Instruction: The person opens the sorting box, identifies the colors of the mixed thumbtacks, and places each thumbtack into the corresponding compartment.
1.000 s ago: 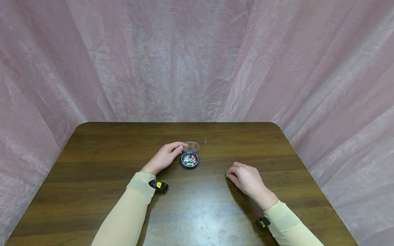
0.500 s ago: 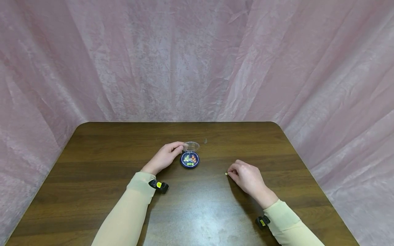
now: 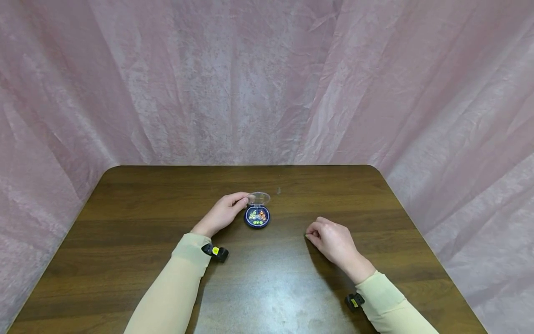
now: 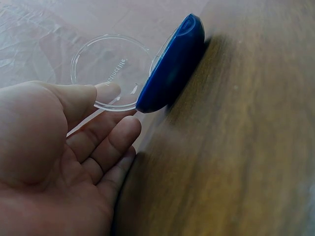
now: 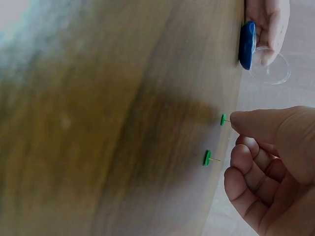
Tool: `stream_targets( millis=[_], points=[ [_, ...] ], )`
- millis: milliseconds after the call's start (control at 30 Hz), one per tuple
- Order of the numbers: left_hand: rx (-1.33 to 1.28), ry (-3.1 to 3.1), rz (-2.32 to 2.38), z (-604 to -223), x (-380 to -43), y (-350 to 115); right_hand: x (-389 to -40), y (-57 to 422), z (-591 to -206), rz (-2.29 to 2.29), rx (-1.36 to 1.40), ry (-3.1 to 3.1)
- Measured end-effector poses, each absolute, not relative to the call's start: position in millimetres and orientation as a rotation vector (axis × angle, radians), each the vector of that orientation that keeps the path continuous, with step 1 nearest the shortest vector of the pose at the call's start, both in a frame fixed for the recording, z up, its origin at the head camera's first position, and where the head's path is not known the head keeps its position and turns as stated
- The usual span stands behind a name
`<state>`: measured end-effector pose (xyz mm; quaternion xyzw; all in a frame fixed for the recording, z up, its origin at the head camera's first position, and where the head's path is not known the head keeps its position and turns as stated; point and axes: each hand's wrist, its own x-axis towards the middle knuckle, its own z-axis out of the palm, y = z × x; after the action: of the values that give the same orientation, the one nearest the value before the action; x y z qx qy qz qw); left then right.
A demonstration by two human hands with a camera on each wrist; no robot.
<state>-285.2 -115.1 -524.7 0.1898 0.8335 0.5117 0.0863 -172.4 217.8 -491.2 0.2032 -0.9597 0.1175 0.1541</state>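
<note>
A round blue case (image 3: 257,225) with three compartments stands on the table, its clear hinged lid (image 3: 259,198) raised. Inside it lie small pale green, orange-red and bright green pieces. My left hand (image 3: 223,213) pinches the lid's rim between thumb and fingers; in the left wrist view the thumb (image 4: 81,101) overlaps the clear plastic. To the right of the case, my right hand (image 3: 333,241) is bent low over the table. Its thumb tip meets the pin of a green thumbtack (image 5: 223,119), and the index fingertip is hidden behind the thumb. A second green thumbtack (image 5: 206,158) sits nearer, pin upward.
The brown wooden table (image 3: 146,204) has rounded far corners. A small pale mark (image 3: 279,190) shows on it behind the case. Pink curtains (image 3: 233,93) hang beyond the far edge and along both sides.
My right fingertips shift slightly left. The thumbtack there showed a gold glint half a second ago and now shows only a little green. My left hand and the case stay put.
</note>
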Motion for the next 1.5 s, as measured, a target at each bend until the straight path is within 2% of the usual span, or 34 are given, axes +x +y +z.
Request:
stream_targets(
  millis=[1500],
  points=[
    [0.579, 2.488, 1.511, -521.5, -283.8, -114.9, -175.1, 214.3, -490.6, 0.245, 0.563, -2.834]
  ],
)
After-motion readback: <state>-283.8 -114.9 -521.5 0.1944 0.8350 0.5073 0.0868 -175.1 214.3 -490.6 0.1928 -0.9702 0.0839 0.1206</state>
